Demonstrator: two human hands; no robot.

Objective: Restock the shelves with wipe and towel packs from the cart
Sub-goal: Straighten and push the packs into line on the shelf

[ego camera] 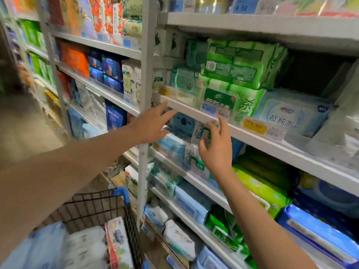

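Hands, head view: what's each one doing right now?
Left hand: open, holding nothing.
Right hand: fingers curled against a white-green pack; whether it grips cannot be told.

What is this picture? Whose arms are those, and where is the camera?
There is no machine here, just a person in a shop. The camera sits on their head and looks down, so you see their own two arms. The left hand reaches with straight fingers toward a shelf edge and holds nothing. The right hand is at a white-and-green pack on the shelf below; I can't tell whether it grips it. The shelves are full of wipe packs, such as the green packs higher up. At the bottom left is a cart with more packs waiting to go on the shelves.
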